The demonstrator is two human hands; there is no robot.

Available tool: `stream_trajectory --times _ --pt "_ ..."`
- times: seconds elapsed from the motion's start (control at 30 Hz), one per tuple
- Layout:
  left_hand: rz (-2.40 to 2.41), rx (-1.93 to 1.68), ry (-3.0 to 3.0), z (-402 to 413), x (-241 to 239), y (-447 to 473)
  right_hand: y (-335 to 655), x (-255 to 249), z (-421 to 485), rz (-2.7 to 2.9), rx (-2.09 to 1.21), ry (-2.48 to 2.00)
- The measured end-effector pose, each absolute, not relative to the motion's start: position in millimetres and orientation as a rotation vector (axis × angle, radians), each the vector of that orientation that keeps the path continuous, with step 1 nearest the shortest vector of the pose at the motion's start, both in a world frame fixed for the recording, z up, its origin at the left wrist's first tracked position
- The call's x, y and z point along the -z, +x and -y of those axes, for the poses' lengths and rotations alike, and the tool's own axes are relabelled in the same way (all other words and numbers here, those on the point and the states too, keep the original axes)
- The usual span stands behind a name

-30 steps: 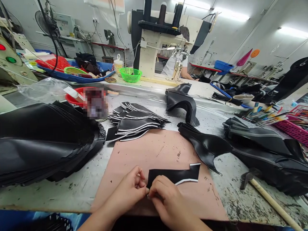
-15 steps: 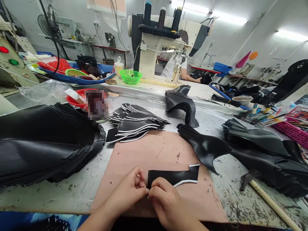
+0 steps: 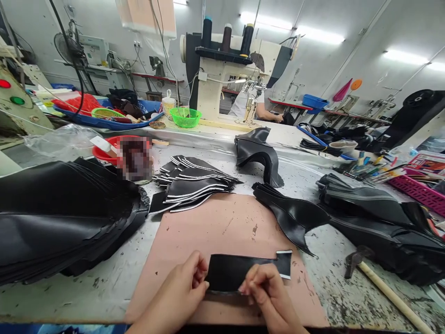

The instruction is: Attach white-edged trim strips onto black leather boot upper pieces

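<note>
A flat black leather piece (image 3: 227, 271) with a notched right end and white edging there lies on the pinkish mat (image 3: 208, 227) in front of me. My left hand (image 3: 189, 285) is closed, with thumb and fingertips pinching the piece's lower left corner. At the lower edge, right of the middle, my right hand (image 3: 266, 290) has its fingers pinched together on the leather. That hand hides part of the lower edge. Beyond the mat's back edge is a fanned stack of black pieces with white edges (image 3: 198, 181). Curved black leather pieces (image 3: 292, 211) overlap the mat's right side.
A large black leather stack (image 3: 62, 218) covers the left. At the right are more black pieces (image 3: 375, 222) and a hammer (image 3: 378, 283). A red bowl (image 3: 106, 148), green basket (image 3: 187, 118) and sewing machine (image 3: 212, 88) stand behind. Another person's arm (image 3: 267, 113) shows beyond the machine.
My right hand has slid rightward along the leather piece's lower edge, away from my left hand. My left hand stays at the left end. The view has shifted slightly.
</note>
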State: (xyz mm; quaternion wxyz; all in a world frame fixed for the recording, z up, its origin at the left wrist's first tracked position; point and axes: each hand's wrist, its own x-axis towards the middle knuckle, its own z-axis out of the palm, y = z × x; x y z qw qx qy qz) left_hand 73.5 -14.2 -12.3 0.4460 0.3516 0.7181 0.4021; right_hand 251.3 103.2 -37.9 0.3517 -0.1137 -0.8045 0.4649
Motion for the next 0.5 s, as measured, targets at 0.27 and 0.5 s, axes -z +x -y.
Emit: stream_trajectory --times 0.27,0.5 --pt "-2.047 -0.778 1.077 12.1 8.6 67.2 304.9 31.1 -159.7 2.521 0.199 -0.689" --pt "-2.192 -0.667 1.151 17.7 22.1 43.2 413.2 33.9 -191.4 2.782 0.29 -1.092"
